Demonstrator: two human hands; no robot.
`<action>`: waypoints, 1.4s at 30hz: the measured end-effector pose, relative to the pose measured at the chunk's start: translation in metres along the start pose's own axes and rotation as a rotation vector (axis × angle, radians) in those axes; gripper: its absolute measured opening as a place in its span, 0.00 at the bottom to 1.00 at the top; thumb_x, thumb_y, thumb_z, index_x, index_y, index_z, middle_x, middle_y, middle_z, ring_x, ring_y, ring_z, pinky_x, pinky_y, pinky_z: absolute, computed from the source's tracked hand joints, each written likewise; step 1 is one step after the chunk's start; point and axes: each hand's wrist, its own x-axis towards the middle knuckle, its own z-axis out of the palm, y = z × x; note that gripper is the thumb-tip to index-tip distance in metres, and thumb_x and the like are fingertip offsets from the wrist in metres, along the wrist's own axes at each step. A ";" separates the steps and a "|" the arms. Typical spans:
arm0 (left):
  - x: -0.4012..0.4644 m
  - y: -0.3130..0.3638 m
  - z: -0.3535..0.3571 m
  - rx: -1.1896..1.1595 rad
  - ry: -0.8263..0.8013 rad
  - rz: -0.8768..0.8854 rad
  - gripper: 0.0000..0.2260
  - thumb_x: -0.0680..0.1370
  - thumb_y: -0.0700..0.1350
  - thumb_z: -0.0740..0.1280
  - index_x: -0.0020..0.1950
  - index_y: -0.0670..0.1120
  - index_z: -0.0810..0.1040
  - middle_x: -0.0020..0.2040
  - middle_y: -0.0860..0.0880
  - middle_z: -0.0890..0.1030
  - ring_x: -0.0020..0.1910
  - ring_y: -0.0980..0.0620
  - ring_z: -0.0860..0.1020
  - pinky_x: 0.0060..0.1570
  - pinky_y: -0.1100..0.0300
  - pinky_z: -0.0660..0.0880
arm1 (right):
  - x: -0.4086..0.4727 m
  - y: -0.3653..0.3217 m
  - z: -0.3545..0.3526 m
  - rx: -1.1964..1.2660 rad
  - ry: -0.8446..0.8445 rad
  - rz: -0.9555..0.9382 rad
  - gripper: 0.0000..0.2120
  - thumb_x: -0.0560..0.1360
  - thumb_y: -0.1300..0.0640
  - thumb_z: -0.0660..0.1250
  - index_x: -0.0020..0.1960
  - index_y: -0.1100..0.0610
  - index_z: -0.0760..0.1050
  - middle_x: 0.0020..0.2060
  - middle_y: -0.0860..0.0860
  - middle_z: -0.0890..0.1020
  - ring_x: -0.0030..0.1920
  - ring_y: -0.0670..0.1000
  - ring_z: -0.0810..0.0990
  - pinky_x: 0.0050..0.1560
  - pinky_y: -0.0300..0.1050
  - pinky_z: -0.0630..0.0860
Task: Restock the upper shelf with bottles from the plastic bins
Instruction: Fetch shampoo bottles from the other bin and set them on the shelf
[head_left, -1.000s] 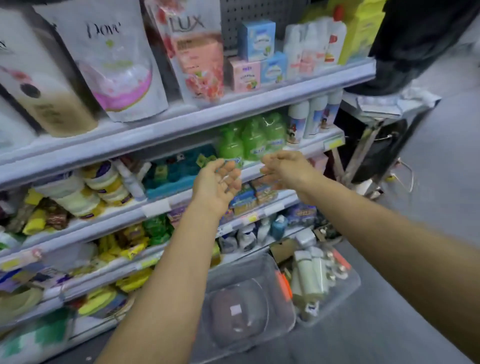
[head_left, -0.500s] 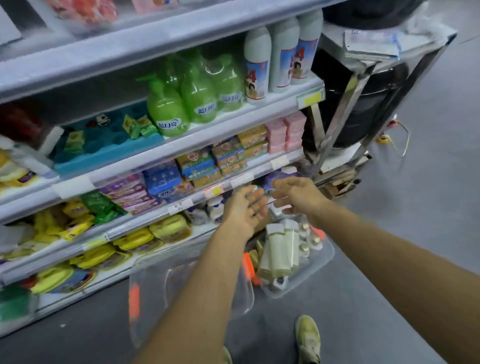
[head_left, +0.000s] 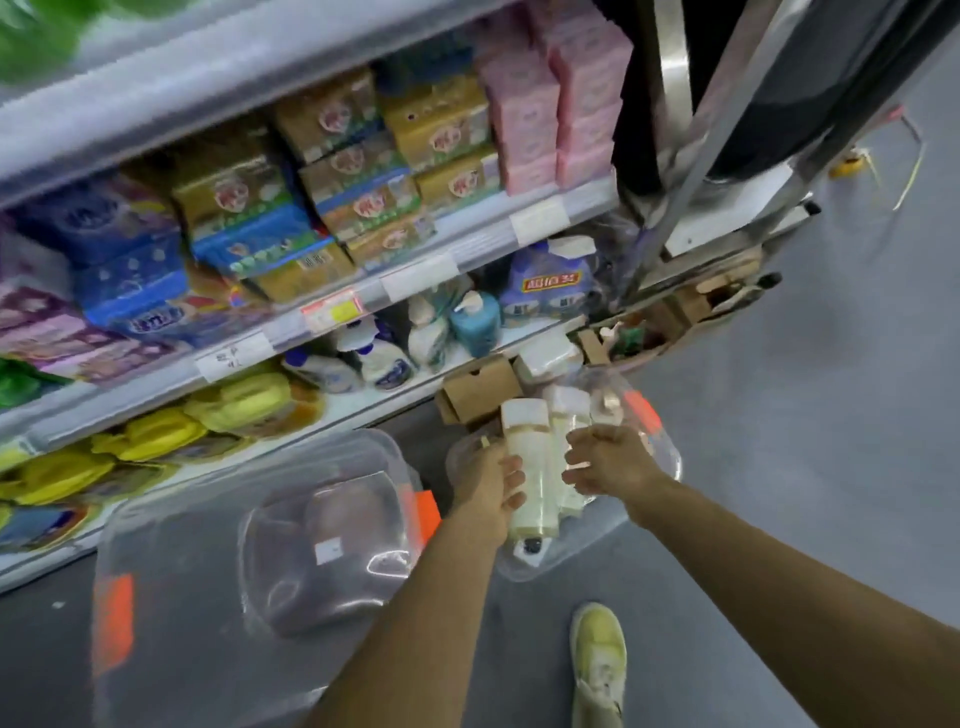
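Clear plastic bin on the grey floor, just below the lowest shelf; several pale cream bottles with white caps stand inside it. Left hand reaches down into the bin, fingers curled round the side of the nearest bottle, which stands upright and rises above the bin rim. Right hand is at the other side of the bottles, fingers bent and closing on a second bottle just beside the first; the grip itself is blurred, so how firmly it holds cannot be told. Both forearms run in from the lower edge of the view.

Second clear bin sits to the left, near the first, with orange latches at its ends and a clear lid or tub lying in it.

Shelves above carry boxed soaps: gold and green boxes, pink boxes, blue packs. Lowest shelf holds pump bottles, one teal, and yellow packets further left. Brown cardboard box lies between shelf and bin. Metal frame stands at the shelf end. One yellow-green shoe on the floor, below the right forearm.
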 end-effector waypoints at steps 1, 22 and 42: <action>0.017 -0.009 0.002 0.034 0.023 -0.003 0.06 0.81 0.44 0.62 0.49 0.48 0.78 0.44 0.47 0.79 0.39 0.50 0.76 0.37 0.58 0.71 | 0.013 0.011 0.002 0.006 0.010 0.019 0.05 0.79 0.66 0.60 0.50 0.63 0.75 0.41 0.58 0.76 0.35 0.57 0.77 0.33 0.42 0.71; 0.171 -0.086 0.022 0.459 0.204 0.021 0.29 0.78 0.69 0.55 0.75 0.57 0.65 0.66 0.45 0.72 0.64 0.40 0.73 0.66 0.40 0.70 | 0.118 0.108 0.053 0.213 0.024 0.195 0.17 0.83 0.52 0.52 0.63 0.58 0.73 0.52 0.55 0.80 0.51 0.55 0.78 0.48 0.49 0.75; 0.050 -0.039 -0.017 -0.311 -0.291 -0.065 0.34 0.67 0.67 0.70 0.66 0.48 0.78 0.58 0.40 0.83 0.58 0.39 0.82 0.59 0.39 0.77 | 0.019 0.027 0.038 0.183 0.009 -0.157 0.12 0.78 0.58 0.64 0.41 0.51 0.83 0.40 0.46 0.84 0.42 0.46 0.80 0.40 0.40 0.75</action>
